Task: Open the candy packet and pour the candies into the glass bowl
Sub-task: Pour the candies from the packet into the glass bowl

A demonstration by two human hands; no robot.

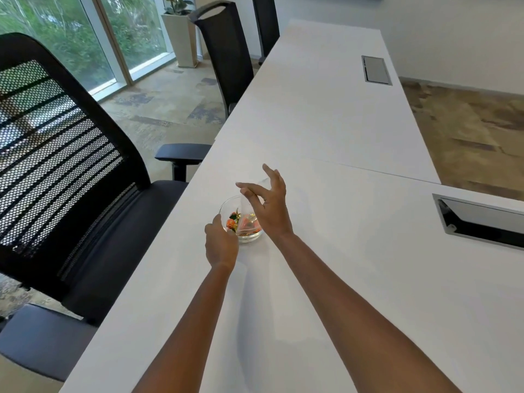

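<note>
Nearly done | right hand (269,205) pinches upended clear candy packet (246,215) over glass bowl (226,207) on worktop (340,251) | left hand (221,245) cups bowl's near side | candies (232,222) inside bowl, a few seemingly left in packet.

A clear candy packet (246,214) stands upended, mouth down inside a small glass bowl (226,207). Orange-wrapped candies (231,221) lie in the bowl, at nine o'clock from the packet.
</note>
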